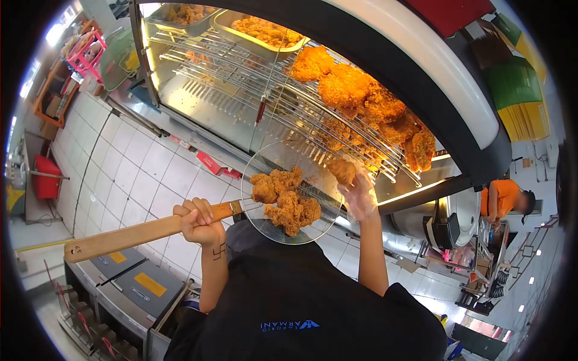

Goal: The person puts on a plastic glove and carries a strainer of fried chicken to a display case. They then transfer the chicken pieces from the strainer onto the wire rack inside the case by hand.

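My left hand is wrapped round the wooden handle of a large round wire skimmer. Several pieces of fried chicken lie on its mesh, which is held level with the front of a lit display case. My right hand, in a clear plastic glove, grips one piece of fried chicken over the skimmer's right edge, close to the wire rack. More large fried chicken pieces are on the rack's right part, some on a lower level. The glove partly covers my right fingers.
Metal trays of small fried pieces stand at the case's far left. A curved dark frame arches over the case. Grey fryer lids are at lower left. Right of the case stands a metal pot; a person in orange is beyond.
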A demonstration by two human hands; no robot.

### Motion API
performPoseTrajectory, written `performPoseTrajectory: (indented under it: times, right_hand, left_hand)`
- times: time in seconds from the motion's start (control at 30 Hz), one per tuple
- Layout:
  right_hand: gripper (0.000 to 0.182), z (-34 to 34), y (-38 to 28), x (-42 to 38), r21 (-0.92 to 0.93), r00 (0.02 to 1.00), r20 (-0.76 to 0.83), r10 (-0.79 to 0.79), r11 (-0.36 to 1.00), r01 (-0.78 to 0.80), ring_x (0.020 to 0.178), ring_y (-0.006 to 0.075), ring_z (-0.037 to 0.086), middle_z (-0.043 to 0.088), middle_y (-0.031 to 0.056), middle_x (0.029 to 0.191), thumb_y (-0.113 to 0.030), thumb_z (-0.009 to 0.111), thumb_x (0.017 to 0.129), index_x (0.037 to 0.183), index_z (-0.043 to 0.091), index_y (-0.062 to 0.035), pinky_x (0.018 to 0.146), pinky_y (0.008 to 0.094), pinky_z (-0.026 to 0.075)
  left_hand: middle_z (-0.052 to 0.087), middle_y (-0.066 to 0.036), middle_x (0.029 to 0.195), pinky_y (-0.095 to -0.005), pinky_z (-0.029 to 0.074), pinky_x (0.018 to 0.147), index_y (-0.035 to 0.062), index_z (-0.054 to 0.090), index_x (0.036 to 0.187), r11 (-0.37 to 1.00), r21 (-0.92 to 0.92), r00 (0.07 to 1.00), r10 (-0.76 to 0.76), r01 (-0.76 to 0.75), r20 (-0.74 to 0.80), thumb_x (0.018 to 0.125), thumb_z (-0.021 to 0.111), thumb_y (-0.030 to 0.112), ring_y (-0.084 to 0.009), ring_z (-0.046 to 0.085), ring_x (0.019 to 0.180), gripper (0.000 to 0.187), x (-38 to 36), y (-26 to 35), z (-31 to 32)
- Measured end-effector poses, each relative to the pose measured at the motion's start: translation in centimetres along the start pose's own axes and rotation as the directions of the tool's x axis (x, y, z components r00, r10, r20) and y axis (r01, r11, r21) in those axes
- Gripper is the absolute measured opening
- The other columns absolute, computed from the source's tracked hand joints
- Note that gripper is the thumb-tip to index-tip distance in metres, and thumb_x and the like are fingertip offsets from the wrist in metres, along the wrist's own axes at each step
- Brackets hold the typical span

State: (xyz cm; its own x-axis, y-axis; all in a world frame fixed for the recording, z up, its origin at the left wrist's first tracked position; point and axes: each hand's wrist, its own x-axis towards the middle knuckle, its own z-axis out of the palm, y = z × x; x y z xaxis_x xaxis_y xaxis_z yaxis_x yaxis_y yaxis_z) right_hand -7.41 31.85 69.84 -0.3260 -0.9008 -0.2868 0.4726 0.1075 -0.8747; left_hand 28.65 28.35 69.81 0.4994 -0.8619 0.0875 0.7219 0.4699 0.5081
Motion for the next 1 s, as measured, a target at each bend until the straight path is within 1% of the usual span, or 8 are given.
performPoseTrajectory:
  times: [0.1,0.2,0.43,0.57,0.63,0.8,0.9,1.0]
  right_hand:
    - [0.036,-2.3,2.5,3.5,0.254,0.981,-0.034,0.189,0.951,-0.175,0.099,0.0204,0.06,0.059,0.006,0.122,-0.035,0.058,0.096,0.124,0.052,-0.013,0.081,0.032,0.053]
    - [0.034,1.9,1.2,4.2,0.003,0.995,0.018,-0.099,0.995,0.099,0.099,0.0204,0.059,0.059,0.0068,0.12,-0.03,0.059,0.096,0.123,0.052,-0.0116,0.084,0.0328,0.054]
    - [0.02,7.4,4.5,11.5,0.154,0.994,-0.034,-0.101,0.982,0.105,0.115,0.025,0.054,0.058,0.0115,0.119,-0.017,0.056,0.097,0.115,0.055,-0.0074,0.101,0.0435,0.048]
    - [0.019,3.7,11.7,22.3,-0.111,0.596,0.254,-0.761,0.59,0.8,0.12,0.0252,0.051,0.057,0.013,0.123,-0.017,0.047,0.1,0.112,0.056,-0.0051,0.105,0.0429,0.042]
    - [0.021,5.2,11.7,24.0,-0.314,0.658,0.052,-0.751,0.613,0.725,0.119,0.0243,0.052,0.058,0.0114,0.124,-0.019,0.045,0.101,0.112,0.057,-0.0066,0.106,0.0426,0.039]
    - [0.021,9.7,7.5,18.7,0.3,0.818,-0.446,-0.364,0.8,0.52,0.113,0.0228,0.054,0.06,0.0086,0.118,-0.019,0.044,0.1,0.112,0.058,-0.0086,0.101,0.0417,0.041]
    - [0.019,8.4,8.4,17.3,-0.662,0.517,-0.062,-0.854,0.423,0.619,0.109,0.0216,0.057,0.061,0.0084,0.117,-0.015,0.046,0.098,0.107,0.061,-0.0072,0.093,0.04,0.048]
    - [0.016,6.8,9.0,15.8,-0.836,0.507,0.344,-0.791,-0.012,0.548,0.106,0.0206,0.06,0.062,0.0097,0.117,-0.01,0.049,0.096,0.102,0.063,-0.0044,0.087,0.037,0.054]
  left_hand:
    - [0.03,0.002,0.055,-0.0215,0.028,0.043,0.0153,0.029,0.065,1.0,-0.012,1.0,-0.004,0.004,0.004,0.075,0.048,0.003,-0.009,0.028,0.044,0.025,0.2,-0.1,-0.3]
    - [0.03,0.002,0.054,-0.0212,0.028,0.043,0.0153,0.029,0.066,1.0,-0.019,1.0,-0.008,0.008,-0.004,0.075,0.048,0.003,-0.0089,0.028,0.044,0.025,0.2,0.0,-0.1]
    - [0.031,0.002,0.054,-0.0212,0.028,0.042,0.015,0.03,0.066,0.999,-0.035,1.0,-0.006,0.007,0.022,0.075,0.049,0.004,-0.0087,0.029,0.043,0.023,0.3,-0.2,-0.5]
    - [0.031,0.002,0.054,-0.0212,0.028,0.042,0.0148,0.03,0.066,0.999,-0.037,1.0,-0.007,0.008,0.018,0.075,0.049,0.004,-0.0086,0.028,0.043,0.023,0.4,-0.2,-0.6]
    - [0.03,0.002,0.054,-0.0215,0.028,0.042,0.0148,0.03,0.066,1.0,-0.027,1.0,-0.007,0.008,0.018,0.074,0.049,0.004,-0.0086,0.028,0.043,0.023,0.4,-0.2,-0.5]
    - [0.03,0.002,0.054,-0.0221,0.028,0.042,0.0147,0.03,0.065,0.999,-0.043,1.0,-0.014,0.013,-0.002,0.074,0.049,0.004,-0.0089,0.028,0.043,0.024,0.5,-0.1,-0.5]
    - [0.03,0.001,0.054,-0.0225,0.029,0.043,0.0145,0.03,0.065,0.999,-0.052,1.0,-0.012,0.012,-0.005,0.074,0.05,0.004,-0.0092,0.028,0.043,0.024,0.2,-0.1,-0.8]
    - [0.03,0.001,0.053,-0.0227,0.029,0.043,0.0144,0.03,0.065,0.999,-0.051,1.0,-0.011,0.011,-0.009,0.074,0.05,0.004,-0.0095,0.028,0.043,0.024,0.4,-0.2,-0.8]
